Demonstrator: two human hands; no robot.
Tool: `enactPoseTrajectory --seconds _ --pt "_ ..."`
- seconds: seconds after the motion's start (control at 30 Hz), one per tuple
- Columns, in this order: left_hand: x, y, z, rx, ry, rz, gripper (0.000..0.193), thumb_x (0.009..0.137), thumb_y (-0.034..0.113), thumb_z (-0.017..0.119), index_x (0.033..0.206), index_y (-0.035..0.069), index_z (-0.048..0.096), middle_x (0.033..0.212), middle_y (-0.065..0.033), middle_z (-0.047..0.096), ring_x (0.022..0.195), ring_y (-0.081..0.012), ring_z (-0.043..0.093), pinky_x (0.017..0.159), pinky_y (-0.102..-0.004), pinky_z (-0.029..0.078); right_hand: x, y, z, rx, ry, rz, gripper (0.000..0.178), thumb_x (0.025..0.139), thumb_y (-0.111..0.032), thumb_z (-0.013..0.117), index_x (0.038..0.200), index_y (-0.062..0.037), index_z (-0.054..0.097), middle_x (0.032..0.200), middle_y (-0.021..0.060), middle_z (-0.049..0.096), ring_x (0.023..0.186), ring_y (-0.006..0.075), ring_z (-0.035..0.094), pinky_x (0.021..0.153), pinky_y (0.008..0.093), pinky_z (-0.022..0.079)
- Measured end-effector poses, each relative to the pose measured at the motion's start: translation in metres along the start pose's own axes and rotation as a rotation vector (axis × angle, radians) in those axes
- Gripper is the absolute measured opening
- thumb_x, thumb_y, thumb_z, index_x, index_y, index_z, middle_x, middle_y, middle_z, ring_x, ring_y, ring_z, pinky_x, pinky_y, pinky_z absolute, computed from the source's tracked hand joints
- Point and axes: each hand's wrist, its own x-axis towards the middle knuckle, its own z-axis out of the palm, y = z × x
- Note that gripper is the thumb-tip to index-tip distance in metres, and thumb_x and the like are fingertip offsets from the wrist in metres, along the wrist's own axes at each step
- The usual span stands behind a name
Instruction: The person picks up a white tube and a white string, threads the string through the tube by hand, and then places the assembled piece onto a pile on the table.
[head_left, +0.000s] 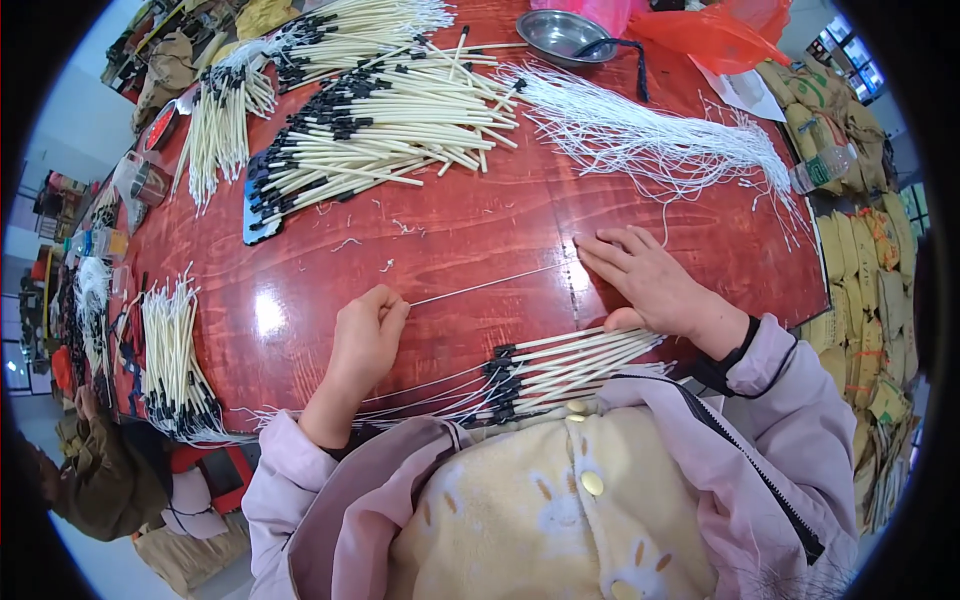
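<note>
A thin white string [490,283] stretches taut, just above or along the red table [320,250]. My left hand [362,328] is closed, pinching its left end between thumb and fingers. Palm down on the tabletop lies my right hand [655,285], fingers extended, with the fingertips at the string's right end. Close to my body is a row of cream rods [590,365] with black ends, white strings trailing from them to the left. The far pile of similar black-ended rods [400,125] lies beyond my hands. To its right spreads a loose bundle of white strings [650,135].
A metal bowl [565,35] and a red plastic bag [715,35] sit at the far edge. More rods [175,345] lie at the left, near a plastic jar [150,182]. Stacked sacks [865,300] stand on the right. Another person [100,470] is at the lower left.
</note>
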Motion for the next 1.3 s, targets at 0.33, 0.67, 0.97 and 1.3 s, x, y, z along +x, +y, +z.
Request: enactPoseTrajectory --seconds 0.33,0.67,0.97,1.3 --pt "0.024 0.013 -0.034 0.436 -0.185 -0.133 0.026 0.090 0.025 0.072 0.098 0.002 0.063 0.091 -0.0221 0.071 0.088 -0.0416 0.069 0.075 -0.0514 0.055 -0.001 -0.007 0.001 0.077 0.002 0.060 0.110 0.084 -0.084 0.040 0.146 0.0071 0.048 0.157 0.0193 0.043 0.141 0.0415 0.038 0.118 0.0531 0.029" --pt "0.150 -0.006 -0.012 0.834 0.197 0.725 0.022 0.086 0.008 0.062 0.108 0.009 0.062 0.108 -0.0094 0.063 0.100 -0.0272 0.064 0.078 -0.0401 0.055 0.002 -0.015 0.001 0.105 0.017 0.086 0.108 0.085 -0.082 0.045 0.145 0.0074 0.049 0.157 0.0203 0.043 0.140 0.0434 0.038 0.117 0.0533 0.031" --pt "0.072 0.015 -0.036 0.537 0.236 0.819 0.017 0.087 0.005 0.063 0.103 0.008 0.067 0.103 -0.0120 0.063 0.097 -0.0312 0.063 0.075 -0.0405 0.051 0.001 -0.011 0.009 0.133 0.095 0.075 0.103 0.087 -0.079 0.048 0.142 0.0080 0.051 0.155 0.0208 0.045 0.138 0.0435 0.041 0.116 0.0534 0.033" --pt "-0.048 -0.040 -0.032 0.162 0.231 0.215 0.008 0.091 0.001 0.067 0.099 0.000 0.070 0.085 -0.0152 0.064 0.074 -0.0312 0.064 0.066 -0.0369 0.049 0.005 -0.018 0.006 0.089 0.097 0.099 0.102 0.084 -0.076 0.054 0.138 0.0101 0.053 0.151 0.0217 0.047 0.133 0.0425 0.044 0.114 0.0522 0.035"
